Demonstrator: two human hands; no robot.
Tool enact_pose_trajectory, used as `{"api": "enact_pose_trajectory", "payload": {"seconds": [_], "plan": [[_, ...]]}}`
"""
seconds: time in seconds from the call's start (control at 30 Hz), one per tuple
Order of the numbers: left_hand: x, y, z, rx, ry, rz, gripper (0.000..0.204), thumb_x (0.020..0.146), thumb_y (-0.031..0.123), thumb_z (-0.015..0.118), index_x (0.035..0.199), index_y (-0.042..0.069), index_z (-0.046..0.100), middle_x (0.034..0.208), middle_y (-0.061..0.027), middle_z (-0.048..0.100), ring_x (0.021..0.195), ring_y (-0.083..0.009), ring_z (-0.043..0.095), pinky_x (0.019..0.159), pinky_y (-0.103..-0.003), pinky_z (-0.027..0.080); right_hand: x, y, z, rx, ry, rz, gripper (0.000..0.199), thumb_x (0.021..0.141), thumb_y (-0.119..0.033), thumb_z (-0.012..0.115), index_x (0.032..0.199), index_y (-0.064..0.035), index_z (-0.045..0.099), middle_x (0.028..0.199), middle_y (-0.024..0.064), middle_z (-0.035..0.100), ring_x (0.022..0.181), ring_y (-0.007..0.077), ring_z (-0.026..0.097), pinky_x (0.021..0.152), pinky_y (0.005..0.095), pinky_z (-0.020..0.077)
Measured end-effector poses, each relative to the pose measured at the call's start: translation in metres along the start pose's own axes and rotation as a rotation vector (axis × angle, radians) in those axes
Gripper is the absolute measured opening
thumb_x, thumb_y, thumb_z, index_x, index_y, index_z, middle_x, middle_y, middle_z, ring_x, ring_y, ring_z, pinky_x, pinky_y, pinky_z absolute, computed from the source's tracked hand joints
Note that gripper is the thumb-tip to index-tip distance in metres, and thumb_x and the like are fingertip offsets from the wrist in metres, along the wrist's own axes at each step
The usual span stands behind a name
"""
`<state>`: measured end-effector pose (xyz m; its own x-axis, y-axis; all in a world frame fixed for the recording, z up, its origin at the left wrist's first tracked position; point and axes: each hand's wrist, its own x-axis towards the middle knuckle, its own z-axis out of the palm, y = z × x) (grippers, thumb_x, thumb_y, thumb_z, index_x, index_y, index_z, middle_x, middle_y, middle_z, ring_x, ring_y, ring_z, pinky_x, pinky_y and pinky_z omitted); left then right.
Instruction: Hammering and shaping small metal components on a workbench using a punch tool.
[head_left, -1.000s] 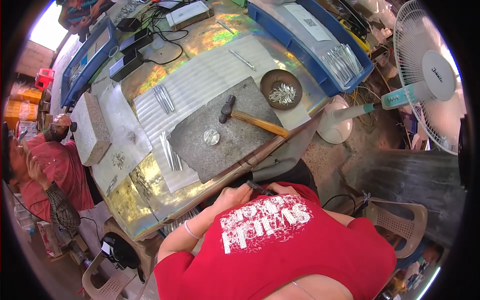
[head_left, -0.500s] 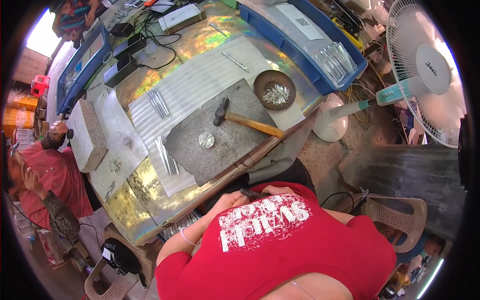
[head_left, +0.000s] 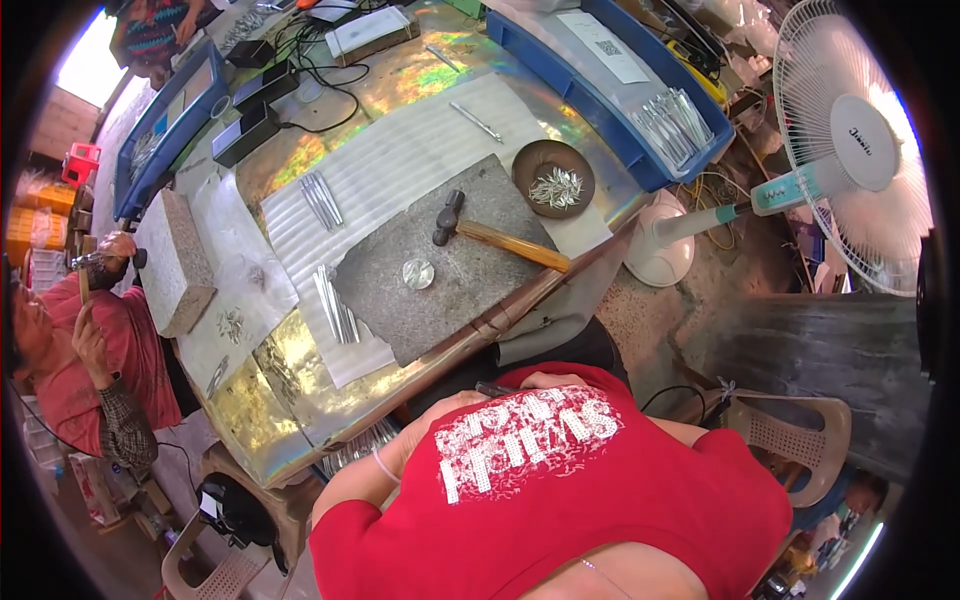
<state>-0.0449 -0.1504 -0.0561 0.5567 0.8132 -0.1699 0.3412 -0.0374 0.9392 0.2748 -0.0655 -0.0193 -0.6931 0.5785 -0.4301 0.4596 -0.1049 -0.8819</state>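
hands low at the chest: left hand (head_left: 440,410) and right hand (head_left: 550,382) meet just under the table edge (head_left: 470,335), both pinching a small dark tool (head_left: 497,389); how tight the fingers are closed i can't tell. hammer (head_left: 500,235) lies up and ahead on the stone slab (head_left: 440,270), handle running out to the right, head to the left, so the right hand is nearer. silver disc (head_left: 417,273) sits just beside it, bare slab around. rods (head_left: 335,305) off left.
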Motion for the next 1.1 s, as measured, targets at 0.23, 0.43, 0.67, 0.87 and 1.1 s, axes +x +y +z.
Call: {"api": "enact_pose_trajectory", "payload": {"seconds": [0.23, 0.43, 0.67, 0.87, 1.1], "plan": [[-0.013, -0.002, 0.02, 0.362, 0.021, 0.047, 0.023, 0.077, 0.011, 0.059, 0.099, 0.008, 0.06, 0.061, -0.01, 0.051, 0.05, -0.0232, 0.056, 0.05, -0.036, 0.048, -0.013, 0.018, -0.025, 0.058, 0.634, 0.068, 0.029, 0.081, -0.01, 0.063, 0.107, -0.0035, 0.05, 0.086, 0.0108, 0.057, 0.079, 0.0163, 0.057, 0.073, 0.0305, 0.0462], [-0.006, 0.018, -0.037, 0.76, 0.697, -0.053, 0.006, 0.078, 0.0, 0.057, 0.082, 0.005, 0.057, 0.059, -0.01, 0.051, 0.045, -0.0251, 0.051, 0.042, -0.036, 0.04, 0.036, -0.096, -0.112, -0.395, 0.691, 0.047, 0.029, 0.082, -0.015, 0.06, 0.106, -0.003, 0.05, 0.081, 0.0143, 0.055, 0.075, 0.0239, 0.057, 0.067, 0.0349, 0.0439], [0.032, 0.09, -0.063, 0.429, 0.935, 0.055, 0.018, 0.08, -0.008, 0.054, 0.095, 0.0, 0.061, 0.072, -0.0126, 0.061, 0.05, -0.0223, 0.056, 0.047, -0.031, 0.042, 0.286, -0.103, -0.256, -0.921, 0.723, 0.136, 0.049, 0.083, -0.033, 0.06, 0.115, -0.0005, 0.041, 0.1, 0.0286, 0.057, 0.095, 0.0418, 0.058, 0.082, 0.0465, 0.046], [0.05, 0.077, -0.066, 0.212, 0.953, 0.009, 0.017, 0.081, -0.003, 0.059, 0.097, 0.002, 0.064, 0.065, -0.0083, 0.055, 0.05, -0.0162, 0.053, 0.048, -0.027, 0.041, 0.342, -0.088, -0.266, -0.988, 0.877, 0.245, 0.062, 0.082, -0.044, 0.061, 0.12, -0.0028, 0.036, 0.121, 0.0277, 0.047, 0.111, 0.0434, 0.049, 0.089, 0.0509, 0.0441], [0.073, 0.082, -0.102, -0.158, 1.078, 0.119, 0.018, 0.082, -0.007, 0.057, 0.097, 0.0, 0.064, 0.084, -0.0067, 0.055, 0.076, -0.0133, 0.055, 0.066, -0.022, 0.044, 0.208, -0.128, -0.169, -0.713, 0.677, -0.484, 0.048, 0.08, -0.022, 0.064, 0.118, -0.0013, 0.045, 0.114, 0.0211, 0.05, 0.105, 0.038, 0.05, 0.087, 0.0427, 0.0427]]}}
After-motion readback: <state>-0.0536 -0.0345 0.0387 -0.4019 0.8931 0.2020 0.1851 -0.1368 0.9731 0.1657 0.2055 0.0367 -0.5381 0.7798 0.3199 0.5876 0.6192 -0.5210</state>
